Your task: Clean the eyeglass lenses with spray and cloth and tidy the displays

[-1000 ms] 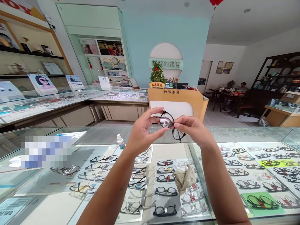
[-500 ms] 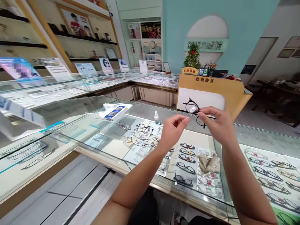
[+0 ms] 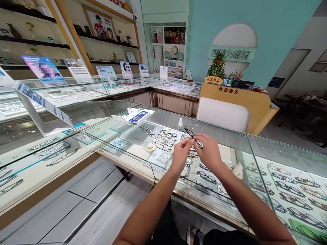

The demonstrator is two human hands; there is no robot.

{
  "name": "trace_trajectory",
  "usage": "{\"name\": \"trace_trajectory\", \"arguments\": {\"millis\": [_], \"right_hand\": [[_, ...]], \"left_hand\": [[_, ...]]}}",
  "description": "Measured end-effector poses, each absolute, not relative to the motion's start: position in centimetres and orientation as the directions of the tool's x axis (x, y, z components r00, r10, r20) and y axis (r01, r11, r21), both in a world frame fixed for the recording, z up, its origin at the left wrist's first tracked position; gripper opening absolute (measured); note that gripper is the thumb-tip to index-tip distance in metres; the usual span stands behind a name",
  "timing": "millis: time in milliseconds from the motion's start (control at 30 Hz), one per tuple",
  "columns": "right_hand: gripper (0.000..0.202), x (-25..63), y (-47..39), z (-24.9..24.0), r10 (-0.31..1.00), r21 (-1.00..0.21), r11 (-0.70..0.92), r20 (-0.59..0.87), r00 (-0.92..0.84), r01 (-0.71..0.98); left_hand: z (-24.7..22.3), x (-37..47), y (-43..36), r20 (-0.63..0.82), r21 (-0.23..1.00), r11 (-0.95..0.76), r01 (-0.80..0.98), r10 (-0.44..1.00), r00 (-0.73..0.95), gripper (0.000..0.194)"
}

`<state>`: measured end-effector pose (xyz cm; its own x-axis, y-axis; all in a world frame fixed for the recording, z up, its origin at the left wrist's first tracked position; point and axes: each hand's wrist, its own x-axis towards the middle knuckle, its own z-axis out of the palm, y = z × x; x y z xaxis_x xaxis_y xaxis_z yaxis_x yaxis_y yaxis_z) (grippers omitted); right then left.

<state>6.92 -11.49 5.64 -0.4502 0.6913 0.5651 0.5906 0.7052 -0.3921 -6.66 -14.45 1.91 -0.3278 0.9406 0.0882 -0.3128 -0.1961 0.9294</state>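
Above the glass counter, a pair of dark-framed eyeglasses (image 3: pixel 189 132) is held between my two hands. My right hand (image 3: pixel 208 149) pinches the frame from the right, and its fingers cover part of it. My left hand (image 3: pixel 182 153) is closed at the near side of the same frame, thumb and fingers pressed together on it. Just behind the eyeglasses stands a small white bottle (image 3: pixel 180 125) on the counter top. A beige cloth (image 3: pixel 238 170) lies to the right of my right forearm, partly hidden by it.
Under the glass top (image 3: pixel 135 149) lie several rows of eyeglasses. A white and blue card stand (image 3: pixel 136 115) rests on the counter at the left, and a bent leaflet stand (image 3: pixel 43 112) is farther left. Beyond is a wooden cashier desk (image 3: pixel 260 105) with a plant (image 3: pixel 216 66).
My right hand has moved left and down with the eyeglasses. My left hand, apart from them before, now meets them. The view has shifted slightly to the left.
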Motion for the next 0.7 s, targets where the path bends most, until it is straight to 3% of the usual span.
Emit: {"name": "trace_trajectory", "arguments": {"millis": [100,267,333,433,533,633,700], "right_hand": [[0.032,6.7,-13.2,5.0,0.701,-0.385,0.704,0.513,-0.495,0.596],[0.033,7.7,-14.0,4.7,0.708,-0.526,0.705,0.48,-0.519,0.476],[0.029,9.3,-12.8,4.5,0.717,-0.576,0.697,0.534,-0.448,0.428],[0.028,12.7,-9.6,3.7,0.787,-0.659,0.599,0.587,-0.187,0.455],[0.036,15.6,-6.1,1.9,0.847,-0.707,0.46,0.531,-0.026,0.537],[0.039,16.8,-3.9,-0.1,0.879,-0.673,0.368,0.477,-0.004,0.641],[0.039,16.8,-3.3,-1.3,0.891,-0.622,0.347,0.453,-0.039,0.702]], "left_hand": [[1.0,-7.4,-14.6,0.079,0.929,-0.188,-0.319,0.942,-0.326,0.046],[0.1,-9.7,-14.9,0.107,0.969,-0.166,-0.185,0.95,-0.292,0.05],[0.4,-11.8,-14.6,0.125,0.988,-0.144,-0.053,0.954,-0.271,0.051],[2.2,-16.5,-12.7,0.161,0.96,-0.101,0.263,0.963,-0.215,0.051],[4.6,-21.5,-9.3,0.211,0.797,-0.098,0.596,0.97,-0.124,0.051],[6.3,-24.9,-5.2,0.14,0.457,-0.121,0.881,0.988,0.063,0.05],[6.6,-25.9,-2.8,0.073,0.27,-0.122,0.955,0.992,0.106,0.045]]}}
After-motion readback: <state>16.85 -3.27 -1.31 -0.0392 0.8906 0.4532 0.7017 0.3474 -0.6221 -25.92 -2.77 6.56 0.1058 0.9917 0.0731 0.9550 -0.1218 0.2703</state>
